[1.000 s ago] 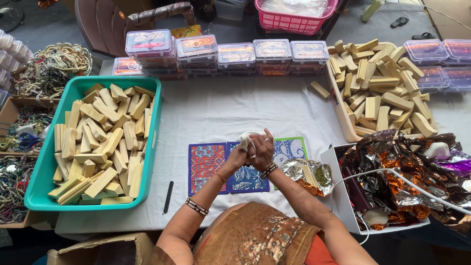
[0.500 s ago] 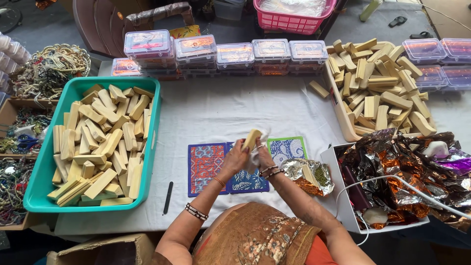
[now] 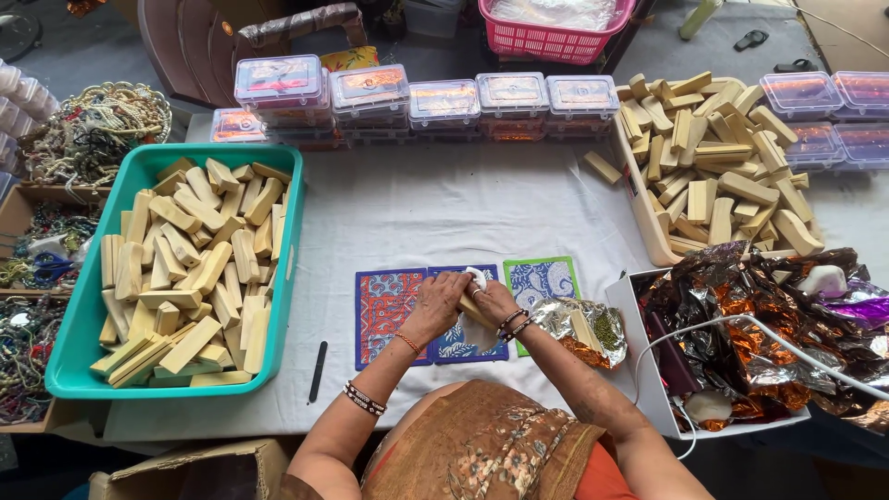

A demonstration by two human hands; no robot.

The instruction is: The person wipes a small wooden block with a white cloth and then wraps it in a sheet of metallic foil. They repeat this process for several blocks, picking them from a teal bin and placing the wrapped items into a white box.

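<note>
Both of my hands meet over the patterned mats at the table's near middle. My left hand (image 3: 435, 304) and my right hand (image 3: 493, 302) together grip a pale wooden block (image 3: 474, 309) wrapped in a white cloth (image 3: 476, 276). They press it down onto a blue patterned mat (image 3: 457, 344). A red and blue mat (image 3: 384, 306) lies to its left and a green-edged blue mat (image 3: 546, 278) to its right. Bangles sit on both wrists.
A teal tray (image 3: 69, 363) full of wooden blocks stands left. A white tray (image 3: 639, 222) of more blocks stands right, a box of crumpled foil (image 3: 741, 343) below it. Clear lidded boxes (image 3: 444, 97) line the back. A black pen (image 3: 318, 370) and an open foil packet (image 3: 579, 329) lie near.
My hands have come down from chest height, where they held the cloth-wrapped block in the air, to rest on the blue mat.
</note>
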